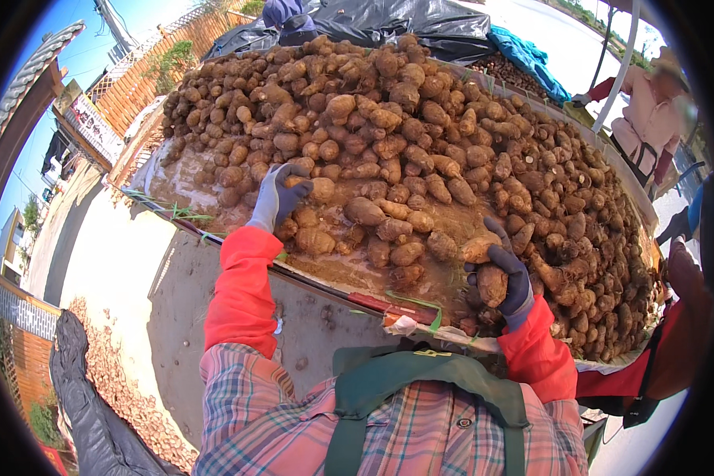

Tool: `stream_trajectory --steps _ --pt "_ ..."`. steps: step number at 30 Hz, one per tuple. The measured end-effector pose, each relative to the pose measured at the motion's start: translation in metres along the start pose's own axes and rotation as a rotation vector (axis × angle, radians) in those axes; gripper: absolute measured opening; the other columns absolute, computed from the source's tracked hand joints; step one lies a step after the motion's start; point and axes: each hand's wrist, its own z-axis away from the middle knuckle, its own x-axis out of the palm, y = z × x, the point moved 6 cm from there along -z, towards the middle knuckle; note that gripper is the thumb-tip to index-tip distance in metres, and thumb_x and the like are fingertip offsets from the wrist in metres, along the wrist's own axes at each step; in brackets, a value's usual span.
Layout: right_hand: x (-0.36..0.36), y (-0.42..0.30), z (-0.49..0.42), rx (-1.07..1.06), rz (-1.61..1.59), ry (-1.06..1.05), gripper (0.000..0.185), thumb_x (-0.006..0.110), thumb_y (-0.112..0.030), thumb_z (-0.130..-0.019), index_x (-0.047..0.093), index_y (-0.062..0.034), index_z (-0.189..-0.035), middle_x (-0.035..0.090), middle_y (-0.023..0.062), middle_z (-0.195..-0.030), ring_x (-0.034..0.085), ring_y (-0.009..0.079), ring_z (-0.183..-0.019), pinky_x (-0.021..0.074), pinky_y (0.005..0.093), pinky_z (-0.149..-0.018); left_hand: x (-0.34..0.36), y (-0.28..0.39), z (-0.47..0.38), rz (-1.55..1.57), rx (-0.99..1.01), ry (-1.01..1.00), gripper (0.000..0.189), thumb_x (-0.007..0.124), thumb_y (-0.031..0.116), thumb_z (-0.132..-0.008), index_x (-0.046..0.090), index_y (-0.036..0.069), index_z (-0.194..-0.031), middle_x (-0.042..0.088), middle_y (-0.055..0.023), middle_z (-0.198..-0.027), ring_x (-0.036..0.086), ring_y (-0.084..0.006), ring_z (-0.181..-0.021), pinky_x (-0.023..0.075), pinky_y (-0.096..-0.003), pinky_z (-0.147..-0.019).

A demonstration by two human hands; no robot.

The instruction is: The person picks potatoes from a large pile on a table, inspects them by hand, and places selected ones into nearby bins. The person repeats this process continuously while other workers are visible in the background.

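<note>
A big heap of brown, soil-covered taro corms [363, 137] lies on a low-rimmed table [327, 268] before me. My left hand [279, 193], in a grey glove with dark fingers, reaches to the heap's near edge. Its thumb and fingers curl around one taro corm [322, 190]. My right hand [509, 271], gloved the same way, is over the table's near right part. It grips two taro corms: a paler one [479, 247] at the fingertips and a rounder one [491, 285] below it. Several loose corms [392, 229] lie between my hands.
Green plastic ties [434, 312] hang along the table's near rim. People stand at the right, one in a hat [648, 107], and another at the far side [288, 21]. Black plastic sheeting [404, 30] covers something behind. More corms [113, 381] lie on the ground at left.
</note>
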Motion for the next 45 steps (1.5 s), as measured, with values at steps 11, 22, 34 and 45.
stream_trajectory --steps 11,22,34,45 --pt "0.037 -0.046 0.023 -0.202 0.403 0.002 0.044 0.059 -0.034 -0.102 0.059 -0.0016 -0.131 0.065 0.008 -0.122 0.064 0.0143 -0.108 0.0519 0.0294 -0.093 0.145 0.243 0.064 0.339 0.693 -0.384 0.033 0.082 0.02 -0.086 0.07 0.006 -0.114 0.062 -0.0101 -0.115 0.06 -0.0236 -0.109 0.0489 -0.0362 -0.092" --pt "0.002 -0.06 0.119 -0.075 -0.027 0.216 0.041 0.061 -0.037 -0.101 0.066 -0.0021 -0.122 0.068 0.002 -0.109 0.063 0.0084 -0.093 0.0511 0.0266 -0.079 0.251 0.326 0.1 0.286 0.886 -0.927 0.056 0.083 0.013 -0.074 0.063 0.003 -0.125 0.067 -0.0167 -0.119 0.067 -0.0322 -0.111 0.0507 -0.04 -0.097" --pt "-0.033 -0.083 0.168 -0.596 0.291 0.444 0.041 0.054 -0.043 -0.104 0.068 -0.0056 -0.114 0.067 0.0017 -0.102 0.063 0.0101 -0.081 0.0513 0.0251 -0.074 0.338 0.369 0.123 -0.076 1.028 -0.701 0.06 0.08 0.015 -0.075 0.056 0.006 -0.129 0.062 -0.0208 -0.117 0.066 -0.0429 -0.101 0.0553 -0.0476 -0.084" --pt "-0.089 -0.04 0.321 -1.025 -0.349 0.561 0.067 0.052 -0.063 -0.1 0.048 -0.0141 -0.145 0.059 0.0154 -0.139 0.068 0.0362 -0.115 0.0656 0.0397 -0.062 0.351 0.362 0.221 0.227 1.314 -0.957 0.052 0.076 0.018 -0.085 0.061 0.004 -0.133 0.061 -0.0206 -0.131 0.062 -0.0409 -0.117 0.0512 -0.0468 -0.098"
